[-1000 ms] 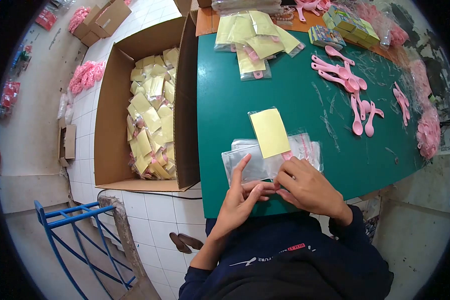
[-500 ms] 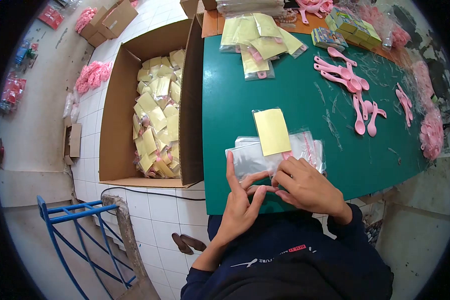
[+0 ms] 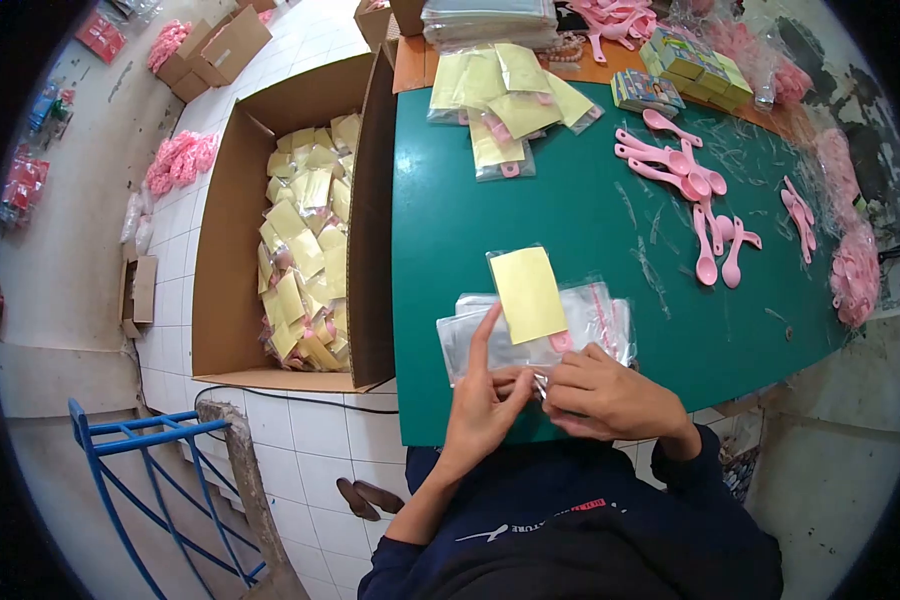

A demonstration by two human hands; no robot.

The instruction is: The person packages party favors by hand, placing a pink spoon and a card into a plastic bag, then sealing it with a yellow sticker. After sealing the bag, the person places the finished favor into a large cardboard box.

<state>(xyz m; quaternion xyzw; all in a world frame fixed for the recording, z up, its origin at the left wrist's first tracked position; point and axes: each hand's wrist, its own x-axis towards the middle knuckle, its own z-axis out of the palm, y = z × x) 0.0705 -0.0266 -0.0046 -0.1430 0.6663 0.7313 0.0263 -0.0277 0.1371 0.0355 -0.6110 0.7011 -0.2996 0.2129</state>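
Observation:
A clear plastic bag holding a yellow card (image 3: 530,295) lies on a stack of flat clear bags (image 3: 464,338). The end of a pink measuring spoon (image 3: 561,341) shows below the card. At the bag's near end, my left hand (image 3: 485,405) pinches shiny clear plastic between thumb and fingers, its index finger stretched out along the card's left side. My right hand (image 3: 605,395) is closed on the same plastic, fingers curled and touching the left fingertips. How far the plastic runs under my fingers is hidden.
Pink spoons (image 3: 685,170) lie at the right of the green table (image 3: 450,220). Filled packets (image 3: 505,90) and small boxes (image 3: 695,62) are at the back. Left of the table stands a large carton (image 3: 220,250) of filled packets, with a blue metal frame (image 3: 150,430) nearer.
My fingers have drawn closer together, and shiny plastic now shows between them. My left index finger has come down beside the card. The whole view has shifted slightly.

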